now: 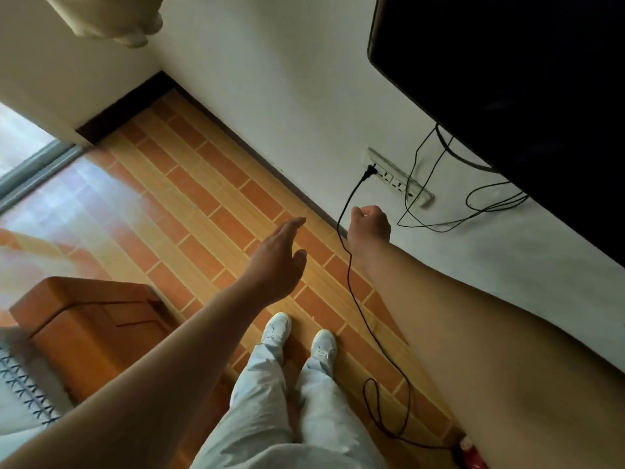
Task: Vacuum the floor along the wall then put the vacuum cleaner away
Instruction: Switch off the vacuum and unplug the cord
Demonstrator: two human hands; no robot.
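Note:
A black power cord [350,282] runs from its plug [369,171] in a white power strip [400,182] on the wall down to the tiled floor [203,198]. There it loops and leads to a small red part [471,451] at the bottom edge; I cannot tell what that part is. My right hand [369,224] is closed in a fist below the plug, just right of the cord, with nothing seen in it. My left hand [279,258] hangs open over the floor, fingers apart and empty. No whole vacuum cleaner is in view.
A black TV [507,79] hangs on the white wall with thin cables [473,211] dangling below it. A wooden cabinet [91,319] stands at the left, with patterned bedding [23,384] beside it. A curtain [111,18] and sliding-door track [33,167] lie far left. My white shoes [297,336] stand on the tiles.

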